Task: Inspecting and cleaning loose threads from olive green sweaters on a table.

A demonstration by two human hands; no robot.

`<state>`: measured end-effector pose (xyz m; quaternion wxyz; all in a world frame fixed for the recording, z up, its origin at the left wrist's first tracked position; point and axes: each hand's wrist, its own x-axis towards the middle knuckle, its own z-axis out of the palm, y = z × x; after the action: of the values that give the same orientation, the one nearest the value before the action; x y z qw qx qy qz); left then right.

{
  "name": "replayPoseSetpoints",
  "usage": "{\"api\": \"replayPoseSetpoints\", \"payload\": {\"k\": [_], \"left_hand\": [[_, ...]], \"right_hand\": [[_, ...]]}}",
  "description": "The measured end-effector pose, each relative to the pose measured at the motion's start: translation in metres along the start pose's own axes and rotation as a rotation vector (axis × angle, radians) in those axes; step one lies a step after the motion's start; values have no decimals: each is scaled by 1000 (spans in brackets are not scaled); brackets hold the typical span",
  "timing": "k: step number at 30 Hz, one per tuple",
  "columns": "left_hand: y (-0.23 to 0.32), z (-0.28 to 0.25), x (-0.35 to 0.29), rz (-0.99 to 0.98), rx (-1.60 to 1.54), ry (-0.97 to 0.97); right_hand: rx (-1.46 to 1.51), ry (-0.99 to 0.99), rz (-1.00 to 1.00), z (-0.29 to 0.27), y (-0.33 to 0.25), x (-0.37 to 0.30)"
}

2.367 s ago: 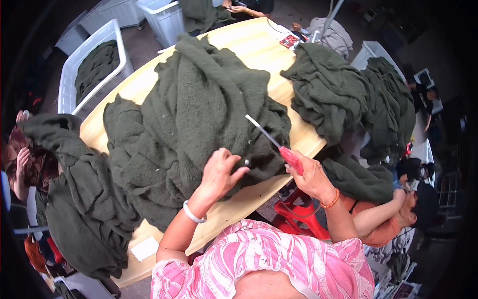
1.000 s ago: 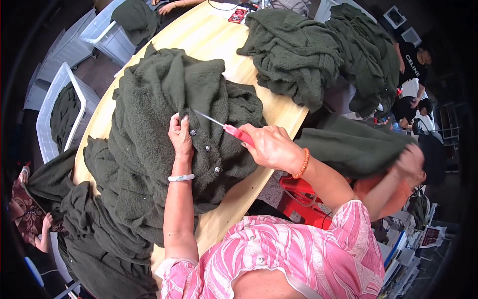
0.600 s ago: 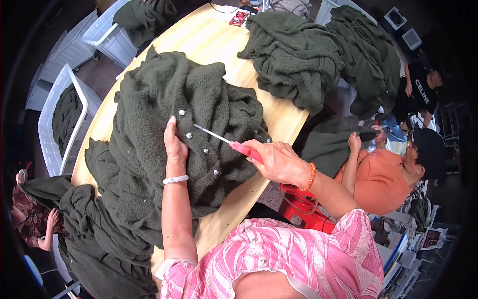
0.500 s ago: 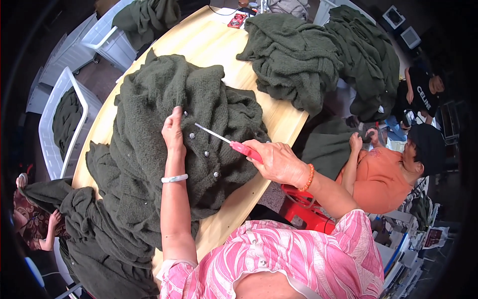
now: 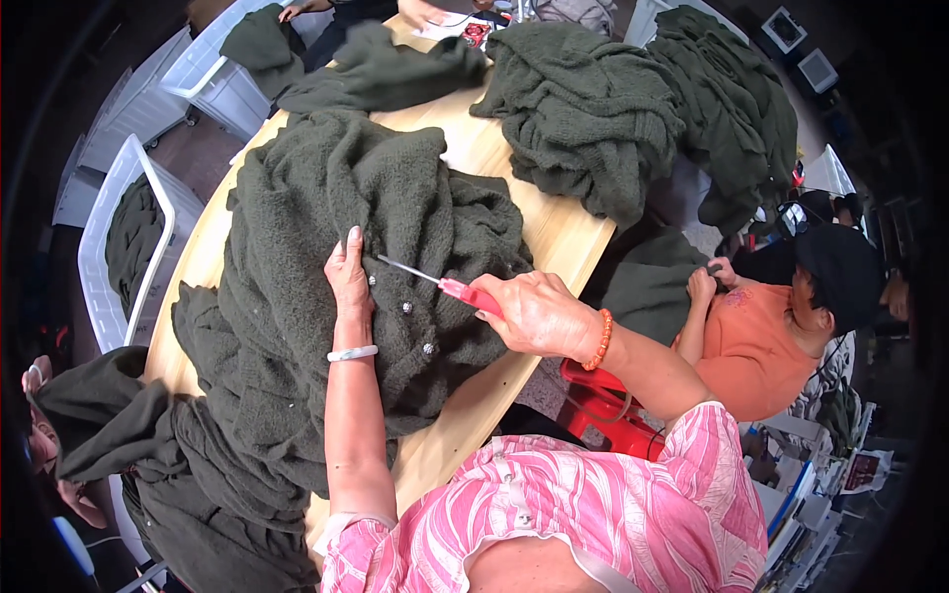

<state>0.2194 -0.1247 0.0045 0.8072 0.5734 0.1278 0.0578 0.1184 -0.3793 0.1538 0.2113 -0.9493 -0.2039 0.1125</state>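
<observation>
A dark green knit garment (image 5: 297, 217) lies heaped on the table in front of me, with several shiny round buttons (image 5: 406, 308) in a row down it. My left hand (image 5: 348, 279) is closed on the cloth beside the upper button, thumb pointing up. In my closed right hand (image 5: 542, 314) is a screwdriver-like tool (image 5: 465, 294) with a pinkish-red handle and thin metal shaft. Its tip points left, just above the cloth near my left fingertips. Folds of cloth hide part of my left fingers.
More green garments (image 5: 583, 109) are piled on the pale wooden table (image 5: 465, 138). White bins (image 5: 138, 237) stand to the left, and a red stool (image 5: 608, 410) is at right. A co-worker in orange (image 5: 746, 346) handles cloth at right; others are at the far edge and left.
My left hand has slid slightly down the cloth. My right hand has moved left and a little down with the tool. At the far edge, another person's garment has come onto the table.
</observation>
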Motion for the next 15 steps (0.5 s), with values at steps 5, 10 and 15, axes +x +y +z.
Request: {"api": "replayPoseSetpoints", "payload": {"k": [5, 10, 15], "left_hand": [[6, 13, -11, 80, 40, 86], [0, 8, -10, 18, -23, 108], [2, 16, -11, 42, 156, 129]], "right_hand": [[-85, 65, -32, -5, -4, 14], [4, 21, -55, -7, -6, 15], [-10, -57, -141, 3, -3, 16]]}}
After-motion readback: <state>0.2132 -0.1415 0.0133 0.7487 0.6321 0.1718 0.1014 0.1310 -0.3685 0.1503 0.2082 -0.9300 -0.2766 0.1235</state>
